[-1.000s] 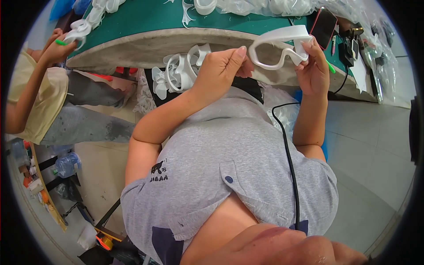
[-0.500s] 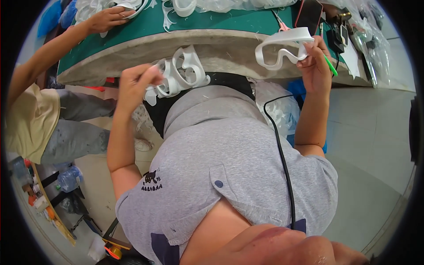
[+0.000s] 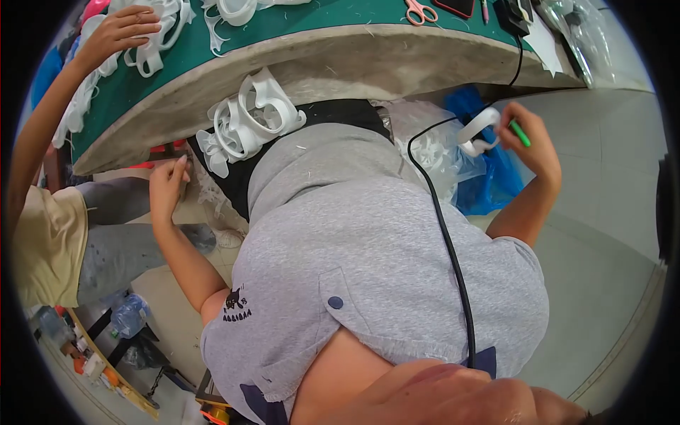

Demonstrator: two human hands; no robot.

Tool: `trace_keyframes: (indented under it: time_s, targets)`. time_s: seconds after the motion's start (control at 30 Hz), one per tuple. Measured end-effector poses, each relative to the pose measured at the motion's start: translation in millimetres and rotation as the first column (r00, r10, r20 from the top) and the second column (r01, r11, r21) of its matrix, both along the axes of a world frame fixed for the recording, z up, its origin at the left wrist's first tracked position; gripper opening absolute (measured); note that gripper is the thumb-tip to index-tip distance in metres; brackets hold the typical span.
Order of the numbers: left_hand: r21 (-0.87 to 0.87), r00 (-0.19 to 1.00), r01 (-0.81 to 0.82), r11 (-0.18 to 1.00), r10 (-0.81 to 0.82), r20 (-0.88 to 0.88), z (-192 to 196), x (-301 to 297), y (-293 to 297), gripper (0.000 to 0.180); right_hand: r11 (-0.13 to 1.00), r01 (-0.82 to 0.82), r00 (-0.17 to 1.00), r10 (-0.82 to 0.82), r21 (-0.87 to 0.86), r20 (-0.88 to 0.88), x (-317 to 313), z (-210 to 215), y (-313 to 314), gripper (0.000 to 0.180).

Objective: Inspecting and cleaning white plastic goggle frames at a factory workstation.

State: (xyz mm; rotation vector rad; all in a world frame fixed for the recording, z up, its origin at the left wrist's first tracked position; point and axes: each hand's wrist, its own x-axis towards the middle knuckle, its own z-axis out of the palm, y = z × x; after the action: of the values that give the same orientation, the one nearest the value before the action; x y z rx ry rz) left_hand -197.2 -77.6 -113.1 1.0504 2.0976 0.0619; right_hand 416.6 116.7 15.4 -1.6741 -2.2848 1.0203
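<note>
At the right, out past the table edge, my right hand (image 3: 530, 138) is closed on a white goggle frame (image 3: 470, 130). The same hand grips a green pen-like handle (image 3: 520, 133); the tool's other end is hidden. My left hand (image 3: 168, 188) hangs low at the left, beside my thigh, its fingers curled together. Whether anything small is between them, I cannot make out. Several more white goggle frames (image 3: 265, 113) lie piled on my lap against the table edge, to the right of my left hand.
Pink-handled scissors (image 3: 421, 12) and a phone (image 3: 455, 6) lie on the green tabletop (image 3: 319, 15). A clear bag of white scraps (image 3: 432, 152) and a blue bag (image 3: 489, 188) hang under the table. A black cable (image 3: 446, 219) crosses my front. A co-worker's hand (image 3: 117, 35) touches white frames at far left.
My right hand has carried the goggle frame from above the table edge down and rightward, beside the blue bag. My left hand has moved left and down, away from the frames on my lap.
</note>
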Motion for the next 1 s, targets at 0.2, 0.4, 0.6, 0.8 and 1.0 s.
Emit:
trace_keyframes:
  time_s: [0.2, 0.4, 0.6, 0.8, 1.0]
  targets:
    - [0.643, 0.998, 0.056, 0.763, -0.052, -0.024, 11.7, 55.8, 34.5, 0.034, 0.989, -0.144, 0.989, 0.142, 0.041, 0.051, -23.5, 7.4, 8.6, 0.010]
    - [0.478, 0.950, 0.311, 0.821, -0.251, -0.188, -9.2, 71.5, 61.7, 0.031, 0.990, -0.072, 0.855, 0.124, 0.122, -0.504, -96.9, -7.1, 22.7, 0.027]
    - [0.458, 0.645, -0.452, 0.766, -0.074, 0.760, -28.6, 80.6, 68.7, 0.026, 0.858, -0.445, 0.454, 0.463, 0.256, -0.761, -205.1, -38.8, 35.4, 0.046]
    - [0.112, 0.070, -0.631, 0.768, -0.088, 0.994, 38.5, 115.4, 72.3, 0.043, 0.881, -0.470, 0.442, 0.291, 0.057, -0.849, -277.0, -45.2, 17.3, 0.019]
    - [0.405, 0.488, -0.641, 0.651, -0.061, 0.871, 46.9, 145.2, 68.4, 0.030, 0.850, -0.382, 0.495, 0.519, 0.362, -0.697, -291.6, -61.0, 3.7, 0.009]
